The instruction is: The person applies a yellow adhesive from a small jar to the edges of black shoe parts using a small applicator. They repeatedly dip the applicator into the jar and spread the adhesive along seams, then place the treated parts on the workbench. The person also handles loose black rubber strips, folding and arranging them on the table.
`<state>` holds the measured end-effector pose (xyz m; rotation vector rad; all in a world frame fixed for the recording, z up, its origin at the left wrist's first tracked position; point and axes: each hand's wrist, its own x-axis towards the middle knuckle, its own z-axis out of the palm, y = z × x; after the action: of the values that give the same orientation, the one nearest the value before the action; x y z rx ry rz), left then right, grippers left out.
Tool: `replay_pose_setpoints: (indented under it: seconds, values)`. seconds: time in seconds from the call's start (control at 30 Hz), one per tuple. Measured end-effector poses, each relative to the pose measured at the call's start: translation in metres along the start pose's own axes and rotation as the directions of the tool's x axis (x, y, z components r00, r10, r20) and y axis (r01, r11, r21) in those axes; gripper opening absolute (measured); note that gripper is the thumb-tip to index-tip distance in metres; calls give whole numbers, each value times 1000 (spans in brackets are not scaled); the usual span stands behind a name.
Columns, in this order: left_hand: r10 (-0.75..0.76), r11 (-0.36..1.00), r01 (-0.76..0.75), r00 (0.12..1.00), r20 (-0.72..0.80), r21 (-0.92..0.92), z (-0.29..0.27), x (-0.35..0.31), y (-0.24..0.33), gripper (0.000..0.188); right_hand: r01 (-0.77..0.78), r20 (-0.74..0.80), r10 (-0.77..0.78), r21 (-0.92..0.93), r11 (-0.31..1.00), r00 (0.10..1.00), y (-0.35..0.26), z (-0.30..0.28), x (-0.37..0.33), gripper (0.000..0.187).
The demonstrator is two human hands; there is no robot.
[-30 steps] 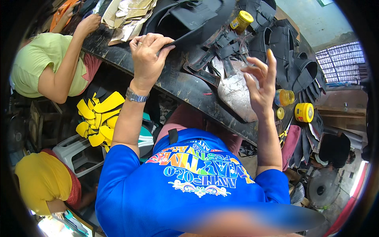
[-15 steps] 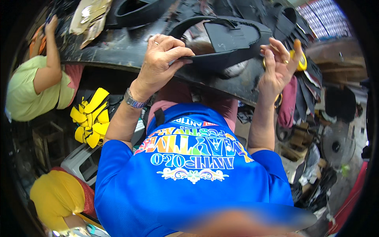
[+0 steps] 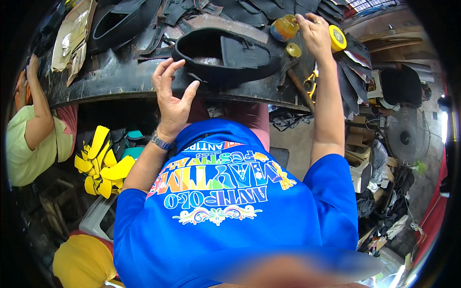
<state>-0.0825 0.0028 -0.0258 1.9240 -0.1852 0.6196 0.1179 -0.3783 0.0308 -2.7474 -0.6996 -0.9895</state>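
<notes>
A black shoe [image 3: 225,55] lies on the dark table [image 3: 110,84], near its front edge, between the two hands. The left hand [image 3: 173,98] is held open just beside the shoe's left end, fingers spread and empty, the palm over the table's edge; a metal watch [image 3: 161,142] is worn on its wrist. The right hand [image 3: 314,33] is raised at the far right of the table, its fingers closed on a small jar [image 3: 284,26] of amber colour. A yellow lid [image 3: 293,49] lies on the table just below the jar, and a yellow tape roll [image 3: 337,38] is seen just right of the hand. A wooden handle [image 3: 300,89] slants over the table's edge below the lid. Black shoe pieces [image 3: 249,9] are heaped behind the shoe, and a second black upper [image 3: 120,24] lies to its left, beside cardboard patterns [image 3: 72,36]. Under the table, yellow foam cut-outs [image 3: 103,163] are stacked. At the far left a person in a light green shirt [image 3: 29,149] leans on the table. A fan [image 3: 408,137] stands on the right.
</notes>
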Motion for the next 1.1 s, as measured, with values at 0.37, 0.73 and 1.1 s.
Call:
replay_pose_setpoints:
  seconds: [0.37, 0.73, 1.1]
  values:
    - [-193, 875, 334, 904, 381, -349, 0, -25, 2, 25, -243, 62, 237, 120, 963, 969, -27, -13, 44, 34]
    - [-165, 882, 394, 773, 613, -259, 14, -20, 1, 24, -114, 6, 114, -71, 991, 993, -80, -37, -13, 35]
    - [-325, 640, 695, 632, 703, -329, 20, -13, 3, 34, 97, 220, -270, 581, 808, 937, -221, -37, -8, 78]
